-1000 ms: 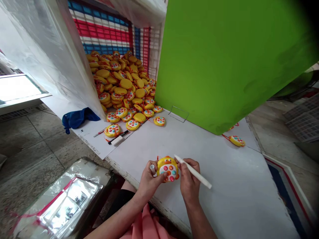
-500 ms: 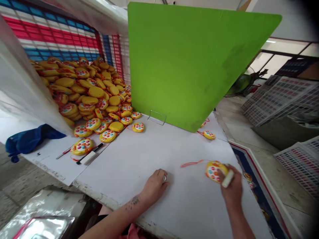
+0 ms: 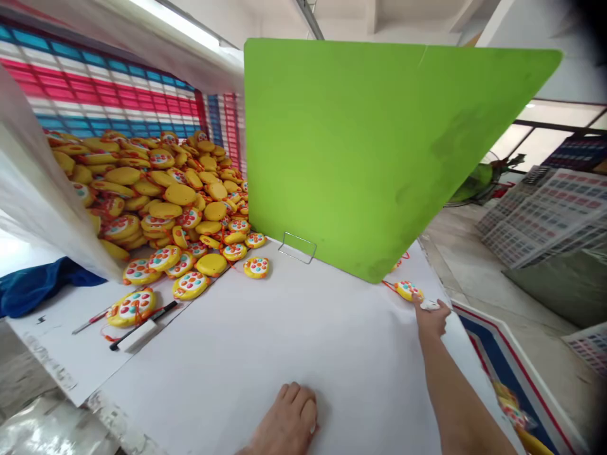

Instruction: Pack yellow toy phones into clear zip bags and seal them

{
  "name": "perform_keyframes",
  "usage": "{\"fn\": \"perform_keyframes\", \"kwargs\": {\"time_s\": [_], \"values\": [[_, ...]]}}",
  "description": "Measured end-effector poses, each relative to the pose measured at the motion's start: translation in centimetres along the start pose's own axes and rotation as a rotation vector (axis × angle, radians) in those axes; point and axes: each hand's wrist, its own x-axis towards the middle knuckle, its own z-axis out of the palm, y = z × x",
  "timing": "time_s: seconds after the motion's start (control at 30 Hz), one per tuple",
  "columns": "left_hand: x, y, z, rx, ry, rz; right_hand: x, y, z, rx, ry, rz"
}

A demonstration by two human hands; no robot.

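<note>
My left hand (image 3: 290, 418) rests on the white table near its front, fingers curled in; a small pale spot shows at the fingers, too little to name. Further back on the right, my right hand (image 3: 432, 319) has a small white block (image 3: 429, 304) in its grip. Its fingertips touch the edge of a round yellow toy (image 3: 408, 290) with coloured dots and an orange cord. That toy lies beside the lower corner of an upright green board (image 3: 379, 158). Another dotted toy (image 3: 257, 267) lies left of the board.
A big heap of yellow toys (image 3: 161, 196) fills the back left. At the left edge are a black marker (image 3: 142, 325), a white block (image 3: 138, 336), a thin red-handled tool (image 3: 92, 321) and a blue cloth (image 3: 45, 287). Right of the table, a lined bin (image 3: 509, 354) holds more toys.
The toy under my right hand is gone from the front right of the table. My right hand has reached further back to the toy by the board. The view has tilted up.
</note>
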Motion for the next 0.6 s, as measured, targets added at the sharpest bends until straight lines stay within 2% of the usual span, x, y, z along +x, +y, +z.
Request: {"fn": "perform_keyframes", "kwargs": {"time_s": [0.1, 0.2, 0.27, 0.33, 0.47, 0.6], "values": [[0.1, -0.6, 1.6, 0.048, 0.124, 0.062, 2.1, -1.6, 2.1, -0.079, -0.005, 0.023], [0.3, -1.0, 2.5, 0.079, 0.213, 0.083, 2.8, -2.4, 3.3, -0.125, -0.035, 0.009], [0.3, -1.0, 2.8, 0.086, 0.213, 0.082, 2.6, -2.4, 3.3, -0.128, -0.067, 0.001], [0.2, -1.0, 2.7, 0.076, 0.16, 0.085, 2.0, -2.1, 2.6, -0.101, -0.089, -0.021], [0.3, -0.5, 1.7, -0.001, 0.006, 0.006, -0.9, -1.1, 0.2, 0.003, -0.1, -0.105], [0.5, 0.0, -0.2, -0.234, -0.075, -0.161, -7.6, 0.7, -1.9, 0.16, -0.201, -0.228]]}}
